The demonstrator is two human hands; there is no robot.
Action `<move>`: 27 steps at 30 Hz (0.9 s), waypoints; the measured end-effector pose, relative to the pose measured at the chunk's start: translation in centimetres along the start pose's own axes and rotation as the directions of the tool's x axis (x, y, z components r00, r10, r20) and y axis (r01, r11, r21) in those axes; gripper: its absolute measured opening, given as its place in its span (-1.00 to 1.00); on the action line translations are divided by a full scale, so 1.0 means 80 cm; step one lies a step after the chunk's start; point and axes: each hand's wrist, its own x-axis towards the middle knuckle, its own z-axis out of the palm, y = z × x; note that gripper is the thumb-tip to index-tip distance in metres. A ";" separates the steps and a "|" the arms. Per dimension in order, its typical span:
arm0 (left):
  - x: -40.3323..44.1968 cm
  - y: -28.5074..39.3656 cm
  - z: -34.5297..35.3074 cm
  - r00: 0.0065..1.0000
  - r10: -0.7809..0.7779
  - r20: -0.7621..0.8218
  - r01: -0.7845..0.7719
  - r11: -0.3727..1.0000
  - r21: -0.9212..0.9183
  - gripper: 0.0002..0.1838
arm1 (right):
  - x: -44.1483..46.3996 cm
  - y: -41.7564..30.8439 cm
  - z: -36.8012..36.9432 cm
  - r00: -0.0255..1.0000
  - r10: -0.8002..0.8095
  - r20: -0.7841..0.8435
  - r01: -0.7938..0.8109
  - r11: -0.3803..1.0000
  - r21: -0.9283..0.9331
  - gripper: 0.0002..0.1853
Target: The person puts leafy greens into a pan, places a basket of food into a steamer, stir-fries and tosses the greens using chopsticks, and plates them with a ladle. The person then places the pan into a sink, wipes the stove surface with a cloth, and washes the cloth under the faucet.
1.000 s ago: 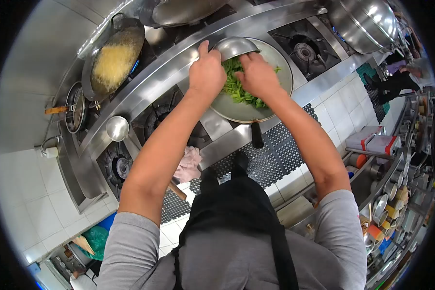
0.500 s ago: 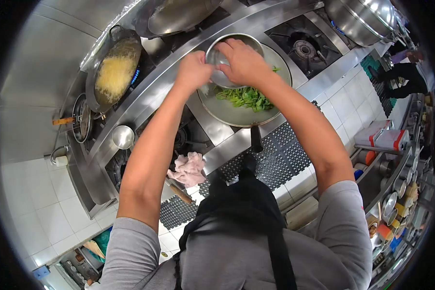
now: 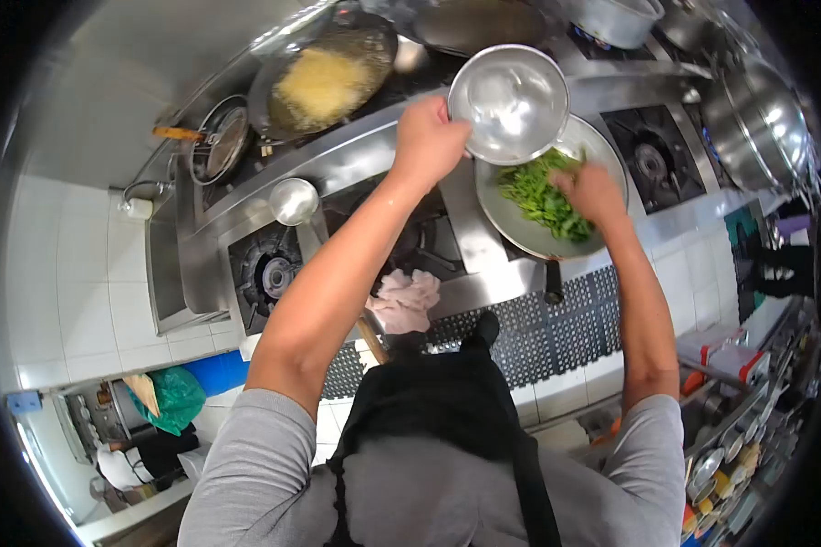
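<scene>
My left hand (image 3: 429, 137) grips the rim of a shiny metal bowl (image 3: 511, 102), which is tilted so its inside shows, with no food visible in it. Under and to the right of the bowl sits a wide, pale frying pan (image 3: 504, 217) with a black handle (image 3: 554, 283) pointing toward me. Green leafy vegetables (image 3: 545, 201) lie heaped in the pan. Over their right side, my right hand (image 3: 593, 193) has its fingers curled in on some of the greens; the fingertips are slightly blurred.
A wok (image 3: 379, 91) holds pale yellow food in bubbling liquid. A ladle (image 3: 294, 201) and a pink cloth (image 3: 406, 299) lie at the stove's front. Bare burners (image 3: 652, 161) flank the pan. A large steel pot (image 3: 757, 123) stands at right, near another person's dark-clothed legs (image 3: 784, 271).
My right hand has left the bowl and gone down to the greens in the pan. My left hand has kept the bowl and shifted it toward the pan's far left. The view has turned.
</scene>
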 end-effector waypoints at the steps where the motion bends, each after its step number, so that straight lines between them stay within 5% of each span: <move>1: -0.008 -0.011 -0.024 0.994 -0.091 0.055 0.100 0.976 -0.193 -0.86 | -0.007 0.001 0.026 0.987 -0.027 -0.158 0.020 0.999 -0.047 -0.53; 4: -0.055 -0.042 -0.131 0.985 -0.155 0.078 0.171 0.941 -0.292 -0.94 | -0.013 -0.028 0.007 0.922 -0.034 -0.386 0.038 0.999 0.003 -0.48; 6: -0.092 -0.058 -0.220 0.984 -0.178 0.033 0.178 0.916 -0.361 -0.84 | 0.000 -0.025 -0.003 0.923 0.196 -0.332 -0.103 0.955 0.278 -0.66; 7: -0.116 -0.071 -0.271 0.981 -0.194 -0.007 0.175 0.901 -0.397 -0.80 | 0.002 -0.039 -0.012 0.957 0.250 -0.144 -0.230 0.963 0.139 -0.60; 9: -0.152 -0.101 -0.378 0.962 -0.164 -0.218 0.043 0.881 -0.472 -0.82 | -0.005 -0.023 0.048 0.984 0.023 -0.179 -0.109 0.867 -0.486 -0.47; 14: -0.231 -0.219 -0.683 0.682 -0.141 -0.717 -0.193 0.912 -0.363 -0.87 | -0.043 -0.159 0.018 0.843 -0.015 -0.538 -0.027 0.997 -0.070 -0.39; 16: -0.262 -0.301 -0.791 0.508 -0.205 -0.837 -0.163 0.931 -0.327 -0.90 | -0.067 -0.208 0.060 0.895 0.058 -0.443 -0.003 0.992 0.126 -0.53; 18: -0.284 -0.409 -0.873 0.431 -0.339 -0.836 -0.043 0.918 -0.394 -0.90 | -0.113 -0.302 0.117 0.998 0.007 -0.065 0.001 0.993 0.115 -0.67; 19: -0.289 -0.478 -0.908 0.342 -0.375 -0.862 0.061 0.924 -0.378 -0.89 | -0.140 -0.280 0.188 0.986 -0.089 0.143 0.055 0.973 0.224 -0.67; 21: -0.273 -0.513 -0.901 0.258 -0.499 -0.827 0.120 0.866 -0.486 -0.87 | -0.197 -0.417 0.211 0.929 -0.045 0.367 -0.084 0.941 0.328 -0.61; 24: -0.275 -0.665 -0.919 0.287 -0.542 -0.790 0.723 0.663 -0.193 -0.77 | -0.241 -0.477 0.263 0.946 -0.035 0.322 -0.013 0.989 0.145 -0.56; 25: -0.268 -0.697 -0.916 0.307 -0.507 -0.805 0.855 0.519 -0.001 -0.71 | -0.246 -0.484 0.274 0.959 -0.016 0.284 -0.017 0.993 0.113 -0.54; 27: -0.260 -0.716 -0.904 0.312 -0.650 -0.693 0.933 0.347 0.095 -0.67 | -0.251 -0.489 0.280 0.961 0.026 0.275 -0.064 0.989 0.132 -0.51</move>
